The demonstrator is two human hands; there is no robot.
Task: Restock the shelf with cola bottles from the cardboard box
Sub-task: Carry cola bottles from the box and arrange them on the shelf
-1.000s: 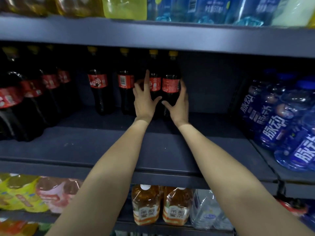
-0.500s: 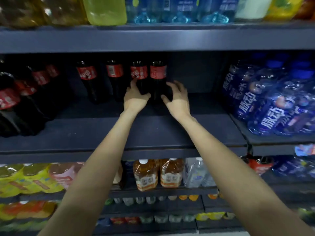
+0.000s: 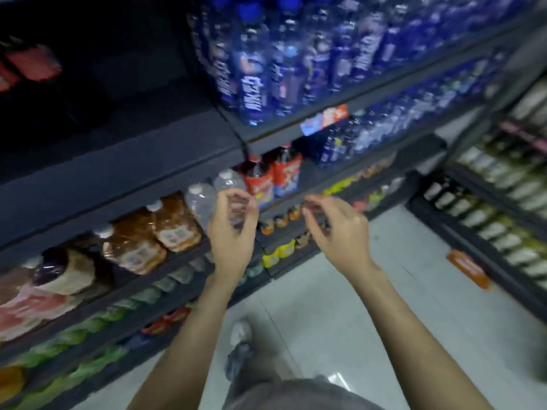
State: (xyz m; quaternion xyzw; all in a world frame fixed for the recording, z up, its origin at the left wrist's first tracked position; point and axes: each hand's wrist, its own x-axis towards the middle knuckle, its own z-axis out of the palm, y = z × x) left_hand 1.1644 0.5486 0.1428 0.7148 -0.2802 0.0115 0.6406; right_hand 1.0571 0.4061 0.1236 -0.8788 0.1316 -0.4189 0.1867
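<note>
Cola bottles (image 3: 29,65) show only as a blurred red label at the far left edge, deep in the dark bay of the grey metal shelf (image 3: 124,173); no box is in view. My left hand (image 3: 232,232) hangs in front of the lower shelves, fingers loosely curled, holding nothing. My right hand (image 3: 337,229) is just beside it to the right, also loosely curled and bare of any load; the two are apart. Ribbed clear blue bottles (image 3: 251,75) crowd the upper right. Below sit squat amber jugs (image 3: 159,232) with pale labels, and clear water bottles (image 3: 204,199) behind my left fingers. Glossy pale floor tiles (image 3: 355,306) lie near me, with my grey shoe (image 3: 239,350) on them.
</note>
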